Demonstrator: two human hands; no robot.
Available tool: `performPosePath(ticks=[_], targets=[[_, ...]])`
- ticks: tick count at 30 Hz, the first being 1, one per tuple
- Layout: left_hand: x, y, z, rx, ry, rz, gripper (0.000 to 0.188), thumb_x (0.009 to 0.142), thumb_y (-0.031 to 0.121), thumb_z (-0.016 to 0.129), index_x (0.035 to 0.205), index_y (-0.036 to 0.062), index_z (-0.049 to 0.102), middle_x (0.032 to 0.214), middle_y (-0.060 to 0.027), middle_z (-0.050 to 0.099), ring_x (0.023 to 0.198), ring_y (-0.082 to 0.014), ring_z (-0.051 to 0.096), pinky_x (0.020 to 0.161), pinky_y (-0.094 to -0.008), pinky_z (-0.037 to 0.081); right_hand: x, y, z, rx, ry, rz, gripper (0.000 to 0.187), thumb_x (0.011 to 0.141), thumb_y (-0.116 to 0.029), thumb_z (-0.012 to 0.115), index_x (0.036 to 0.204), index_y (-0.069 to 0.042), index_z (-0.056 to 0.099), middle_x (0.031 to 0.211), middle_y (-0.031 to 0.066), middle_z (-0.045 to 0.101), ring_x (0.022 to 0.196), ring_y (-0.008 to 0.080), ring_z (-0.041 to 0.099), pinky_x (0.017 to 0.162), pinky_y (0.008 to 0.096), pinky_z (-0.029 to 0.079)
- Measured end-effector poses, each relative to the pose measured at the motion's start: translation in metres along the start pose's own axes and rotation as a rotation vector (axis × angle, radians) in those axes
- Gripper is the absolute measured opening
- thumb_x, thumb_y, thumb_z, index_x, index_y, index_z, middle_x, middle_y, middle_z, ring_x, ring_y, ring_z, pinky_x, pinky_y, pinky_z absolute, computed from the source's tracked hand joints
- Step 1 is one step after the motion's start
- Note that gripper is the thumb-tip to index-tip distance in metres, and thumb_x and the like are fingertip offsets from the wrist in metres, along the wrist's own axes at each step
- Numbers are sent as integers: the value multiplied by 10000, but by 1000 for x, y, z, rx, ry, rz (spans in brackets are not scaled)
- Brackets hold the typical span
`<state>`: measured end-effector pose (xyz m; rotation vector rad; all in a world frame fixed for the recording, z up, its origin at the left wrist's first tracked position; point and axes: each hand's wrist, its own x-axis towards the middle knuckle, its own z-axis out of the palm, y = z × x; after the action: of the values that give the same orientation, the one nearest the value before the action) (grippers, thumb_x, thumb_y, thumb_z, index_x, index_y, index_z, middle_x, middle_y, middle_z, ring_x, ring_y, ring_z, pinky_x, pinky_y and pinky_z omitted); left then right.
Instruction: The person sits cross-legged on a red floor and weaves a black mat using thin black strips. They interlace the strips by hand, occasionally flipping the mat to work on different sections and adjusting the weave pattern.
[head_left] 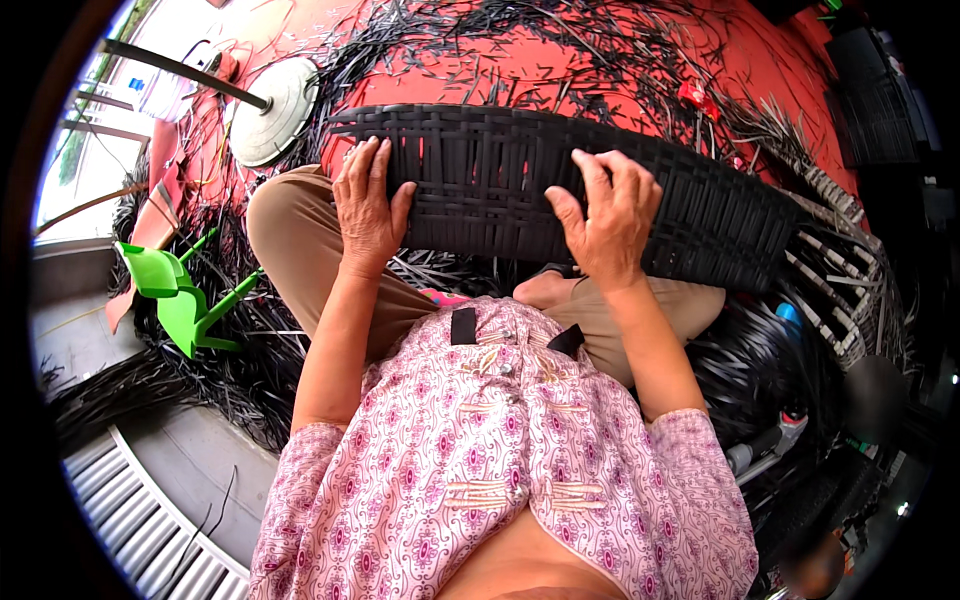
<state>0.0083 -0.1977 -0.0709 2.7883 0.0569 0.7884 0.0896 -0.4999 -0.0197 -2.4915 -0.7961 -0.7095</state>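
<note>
Across my crossed legs lies a long woven panel (480, 190) of flat black strips, its right part bending down and away. My left hand (368, 205) rests at the panel's left end, fingers stretched upward over the weave and thumb apart. Further right, my right hand (610, 215) touches the panel with fingers slightly bent and thumb held out. Between the hands, upright strips pass through several crosswise ones, with small gaps where red shows. Neither hand appears to hold a strip.
Loose black strips (460, 18) litter the red floor (480, 62). At upper left stands a round pale base (285, 105) with a pole. A green plastic chair (180, 305) lies left of my knee. Black strip bundles (735, 350) and a grey-red tool (785, 435) are at right.
</note>
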Motion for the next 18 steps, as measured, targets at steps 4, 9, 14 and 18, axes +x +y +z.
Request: performPosePath(ticks=[4, 9, 14, 18], targets=[[2, 2, 0, -40, 13, -10, 609, 924, 305, 672, 1452, 51, 506, 1484, -142, 467, 1393, -340, 411, 1159, -472, 296, 5, -25, 28, 61, -129, -87, 521, 871, -469, 710, 1226, -93, 648, 1192, 72, 539, 1138, 285, 498, 981, 455, 379], [-2, -1, -6, -38, 12, 1, 598, 937, 284, 660, 1459, 42, 499, 1492, -154, 458, 1392, -334, 418, 1145, -448, 309, 29, -41, 34, 66, -55, -61, 506, 851, -445, 737, 1195, -81, 664, 1176, 75, 558, 1133, 287, 503, 980, 460, 379], [2, 4, -5, -45, 14, 2, 608, 915, 265, 682, 1454, 45, 504, 1485, -148, 472, 1390, -335, 422, 1144, -450, 317, 26, -75, 52, 169, -106, -163, 528, 833, -420, 744, 1228, -83, 650, 1171, 65, 569, 1118, 271, 512, 972, 451, 372], [2, 3, -2, -19, 12, -10, 606, 915, 276, 688, 1450, 56, 508, 1488, -138, 472, 1386, -338, 427, 1151, -468, 310, 38, -77, 62, 170, -126, -94, 507, 839, -412, 736, 1234, -107, 645, 1167, 51, 578, 1122, 264, 514, 963, 448, 372]])
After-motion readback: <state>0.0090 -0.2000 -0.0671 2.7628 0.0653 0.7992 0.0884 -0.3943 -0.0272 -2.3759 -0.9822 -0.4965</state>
